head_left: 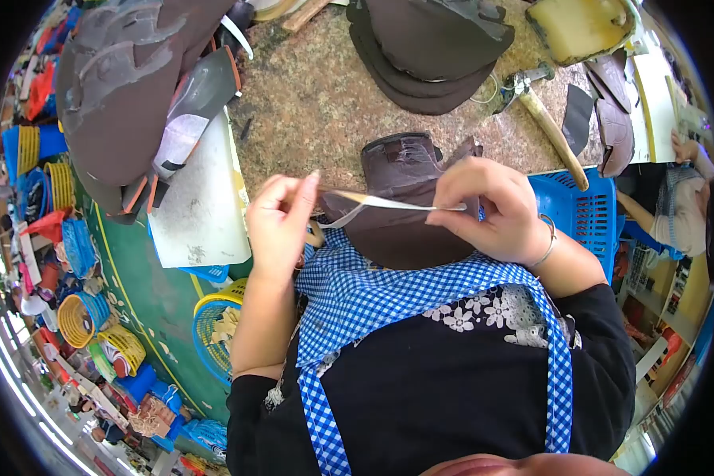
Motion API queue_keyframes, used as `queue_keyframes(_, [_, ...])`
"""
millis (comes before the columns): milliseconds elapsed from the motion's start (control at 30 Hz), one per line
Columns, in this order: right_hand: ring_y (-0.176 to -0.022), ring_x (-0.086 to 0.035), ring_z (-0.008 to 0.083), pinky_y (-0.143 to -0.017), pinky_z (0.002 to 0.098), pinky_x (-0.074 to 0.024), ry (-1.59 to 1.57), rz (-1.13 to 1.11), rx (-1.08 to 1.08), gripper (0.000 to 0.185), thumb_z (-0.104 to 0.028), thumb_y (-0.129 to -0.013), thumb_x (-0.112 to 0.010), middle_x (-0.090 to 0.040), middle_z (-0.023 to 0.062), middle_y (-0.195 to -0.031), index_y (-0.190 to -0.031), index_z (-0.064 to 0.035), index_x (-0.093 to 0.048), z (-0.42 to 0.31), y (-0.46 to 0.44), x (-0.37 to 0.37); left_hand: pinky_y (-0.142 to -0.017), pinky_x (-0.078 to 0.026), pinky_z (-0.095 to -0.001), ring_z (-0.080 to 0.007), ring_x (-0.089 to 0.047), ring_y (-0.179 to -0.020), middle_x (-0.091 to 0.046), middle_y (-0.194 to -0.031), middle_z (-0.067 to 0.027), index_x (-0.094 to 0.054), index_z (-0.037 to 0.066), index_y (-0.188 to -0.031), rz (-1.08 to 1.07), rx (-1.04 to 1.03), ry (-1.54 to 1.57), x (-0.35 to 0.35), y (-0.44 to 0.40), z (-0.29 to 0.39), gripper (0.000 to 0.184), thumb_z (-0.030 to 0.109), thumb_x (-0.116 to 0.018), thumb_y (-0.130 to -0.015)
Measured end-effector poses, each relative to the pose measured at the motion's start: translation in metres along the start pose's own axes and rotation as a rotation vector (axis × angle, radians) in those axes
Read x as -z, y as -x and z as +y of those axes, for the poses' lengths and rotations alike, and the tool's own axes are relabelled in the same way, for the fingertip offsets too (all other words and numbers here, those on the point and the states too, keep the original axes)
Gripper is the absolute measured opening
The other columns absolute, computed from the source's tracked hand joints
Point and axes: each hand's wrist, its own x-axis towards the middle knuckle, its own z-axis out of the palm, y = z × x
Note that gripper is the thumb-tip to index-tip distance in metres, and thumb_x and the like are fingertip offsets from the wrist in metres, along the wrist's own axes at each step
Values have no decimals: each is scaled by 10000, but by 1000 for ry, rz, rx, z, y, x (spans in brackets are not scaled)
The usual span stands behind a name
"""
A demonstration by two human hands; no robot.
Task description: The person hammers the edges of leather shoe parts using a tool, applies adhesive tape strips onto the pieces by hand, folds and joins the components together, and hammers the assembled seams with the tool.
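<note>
A thin white strip (389, 203) is stretched between my two hands, above a dark brown leather piece (401, 234) at the table's front edge. My left hand (282, 218) pinches the strip's left end between thumb and finger, where it looks yellowish. At the other end, the thumb and fingers of my right hand (488, 206) are closed on the strip. A loose part of the strip hangs near my left hand. The brown piece rests partly against the blue checked apron (373, 297).
Brown leather pieces (432, 47) lie stacked at the back of the stone-topped table (301, 103). A hammer (551, 131) lies at the right, above a blue basket (575, 210). More leather (119, 95) covers a white board (202, 214) at left. Another person's arm (639, 214) shows far right.
</note>
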Motion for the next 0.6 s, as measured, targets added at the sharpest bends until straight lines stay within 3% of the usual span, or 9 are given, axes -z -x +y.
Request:
queue_keyframes(33, [-702,-643,152,-597,256,-522,83,1,93,230,10,-761,-784,-643,67,-819,-912,-10,-611,-3,3,0,-687,-465,-285,-188,-584,-803,-631,-910,-80,-654,13,-696,85,-42,-250,6,-1,-4,236,177,-780,-810])
queue_keyframes(67, [-694,-657,152,-593,267,-535,6,2,-21,312,-6,-749,-801,-649,66,-808,-981,-4,-593,-7,8,-1,-696,-488,-309,-231,-601,-898,-637,-969,-74,-660,40,-833,155,-285,-621,11,1,-4,239,188,-823,-742])
queue_keyframes(167, [-682,-671,160,-595,266,-546,-95,-15,-21,392,-19,-738,-815,-649,61,-787,-1049,-10,-575,-13,4,-6,-799,-517,-318,-190,-589,-1066,-595,-1174,-126,-602,40,-1050,65,-670,-334,-1,4,54,357,130,-802,-768])
queue_keyframes(233, [-682,-674,158,-594,254,-549,-140,-4,-46,305,-25,-751,-804,-662,60,-800,-982,-12,-606,-19,0,-2,-724,-519,-340,-259,-628,-1001,-651,-1028,-97,-536,76,-1193,-508,-485,126,-13,8,58,522,198,-806,-765])
queue_keyframes(300, [-681,-677,155,-595,247,-551,133,-90,-84,205,-28,-768,-787,-677,58,-827,-897,-13,-628,-20,0,8,-629,-504,-313,-205,-636,-641,-640,-730,-96,-606,44,-1099,-681,-262,64,-16,7,42,307,163,-735,-847])
queue_keyframes(367, [-717,-683,148,-622,249,-555,130,-71,-213,148,-23,-781,-770,-685,57,-838,-839,-17,-635,-15,6,13,-582,-479,-299,-181,-613,-598,-623,-672,-89,-654,35,-946,-715,-136,-40,-6,5,37,137,157,-683,-891])
queue_keyframes(467, [-760,-676,132,-661,260,-557,-46,66,-390,152,-17,-775,-770,-668,82,-939,-845,-4,-635,9,15,3,-557,-462,-299,-161,-612,-589,-628,-675,-90,-658,25,-854,-586,33,71,-9,2,34,171,182,-643,-920])
queue_keyframes(500, [-760,-676,132,-661,260,-557,-48,66,-396,152,-17,-775,-770,-668,82,-939,-845,-4,-635,17,10,-3,-515,-421,-240,-50,-551,-570,-598,-620,-9,-650,20,-839,-455,-93,-3,-16,-2,33,167,135,-600,-948])
queue_keyframes(600, [-737,-673,134,-651,264,-557,189,213,-278,150,-32,-770,-777,-652,79,-974,-836,9,-649,50,-8,-7,-482,-401,-244,-51,-535,-522,-586,-561,3,-658,30,-778,-235,-220,-250,-32,-24,26,234,198,-635,-940])
